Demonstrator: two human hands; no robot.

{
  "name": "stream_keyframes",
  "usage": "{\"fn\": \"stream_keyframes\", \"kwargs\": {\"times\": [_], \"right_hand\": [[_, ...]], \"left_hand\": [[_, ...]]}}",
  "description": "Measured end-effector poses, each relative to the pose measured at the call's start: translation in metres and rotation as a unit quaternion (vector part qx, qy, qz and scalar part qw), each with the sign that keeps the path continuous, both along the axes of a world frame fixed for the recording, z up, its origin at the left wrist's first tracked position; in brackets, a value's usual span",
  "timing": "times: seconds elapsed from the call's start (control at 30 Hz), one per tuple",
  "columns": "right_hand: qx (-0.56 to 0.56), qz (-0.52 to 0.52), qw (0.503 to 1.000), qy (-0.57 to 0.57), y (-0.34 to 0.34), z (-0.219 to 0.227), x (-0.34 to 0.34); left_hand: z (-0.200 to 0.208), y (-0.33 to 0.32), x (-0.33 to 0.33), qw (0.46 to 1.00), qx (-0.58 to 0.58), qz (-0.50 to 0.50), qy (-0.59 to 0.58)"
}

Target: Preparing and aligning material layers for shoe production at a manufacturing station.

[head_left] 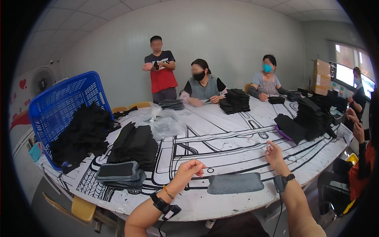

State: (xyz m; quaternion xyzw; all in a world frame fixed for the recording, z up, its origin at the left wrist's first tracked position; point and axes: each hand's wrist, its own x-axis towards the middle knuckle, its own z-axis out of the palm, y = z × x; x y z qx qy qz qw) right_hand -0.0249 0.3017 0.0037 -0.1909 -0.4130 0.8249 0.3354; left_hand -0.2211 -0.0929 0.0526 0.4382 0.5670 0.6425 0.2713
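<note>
My left hand [189, 170] hovers over the table left of a grey fabric piece, its fingers curled in and holding nothing that I can see. To the right, my right hand [276, 157] is raised above the table, fingers loosely apart and bare of any object. Between and below the hands, the grey oblong fabric piece [235, 183] lies flat near the table's front edge, touched by neither. Beside my left forearm sits a small stack of grey-edged fabric pieces [120, 175], the top one dark in its middle. Behind it are stacked black fabric pieces [134, 146].
A tilted blue basket [65, 98] holds a black fabric heap at left. Clear plastic bags [166, 123] lie mid-table. More black stacks [312, 118] stand at right, by a purple-edged item [285, 134]. Two seated people and one standing are across the table [213, 142]; others are at right.
</note>
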Motion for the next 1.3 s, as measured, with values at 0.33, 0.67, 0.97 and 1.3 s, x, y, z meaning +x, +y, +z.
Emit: {"fn": "stream_keyframes", "kwargs": {"times": [0.33,0.67,0.97,1.3], "right_hand": [[0.085,-0.052,0.978,0.186,-0.002,0.029,0.033],[0.200,-0.275,0.878,0.336,0.286,-0.020,0.376],[0.159,-0.508,0.813,0.236,0.309,0.007,0.537],[0.113,-0.391,0.880,0.244,0.244,-0.010,0.434]], "left_hand": [[-0.059,0.011,-0.036,0.992,-0.050,0.096,-0.059],[-0.048,0.027,-0.019,0.991,-0.094,0.100,0.005],[-0.050,0.020,-0.020,0.991,-0.077,0.106,-0.014],[-0.048,0.020,-0.022,0.986,-0.039,0.113,-0.113]]}}
